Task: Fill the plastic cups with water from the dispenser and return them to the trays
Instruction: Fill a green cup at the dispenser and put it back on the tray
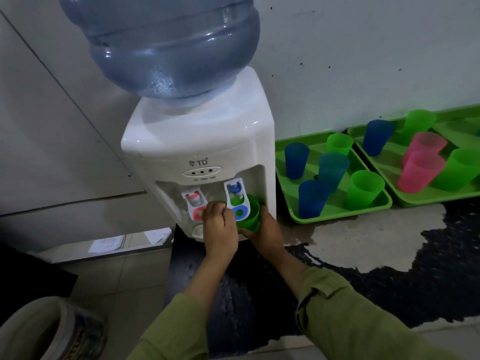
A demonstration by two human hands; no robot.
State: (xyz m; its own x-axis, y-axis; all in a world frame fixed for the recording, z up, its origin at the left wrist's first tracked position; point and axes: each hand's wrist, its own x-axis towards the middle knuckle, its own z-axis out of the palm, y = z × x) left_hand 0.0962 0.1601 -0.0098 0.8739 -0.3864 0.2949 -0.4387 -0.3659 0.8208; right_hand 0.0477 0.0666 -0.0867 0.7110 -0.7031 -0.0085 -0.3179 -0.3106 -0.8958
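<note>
The head camera looks down at a white dispenser (200, 152) that stands on a dark counter (389, 294) against a pale wall. A big blue bottle (166, 45) sits upside down on top of it. On the front there are two taps: a red lever (195, 203) on the left and a blue lever (237, 200) on the right.

The right hand (262, 229) is closed around a green cup (250, 216) from below and from the right side, and holds it upright just under the blue tap, behind the lever. The left hand (219, 224) is half closed, the fingers bent, and its fingertips are at the lower end of the blue lever; it has nothing in its grasp. Whether water runs into the cup, I cannot tell. Both sleeves are olive green.

To the right of the dispenser two green trays lie on the counter by the wall, side by side and touching. The near tray (337, 214) carries three blue cups and two green cups, all upright. The far tray (415, 198) carries one blue cup, two pink cups close together and two green cups. If these cups have water inside is not visible.

In front of the trays the counter surface is worn, with a large pale patch (363, 242). At the lower left, a round pale pot (33, 331) stands on the tiled floor.
</note>
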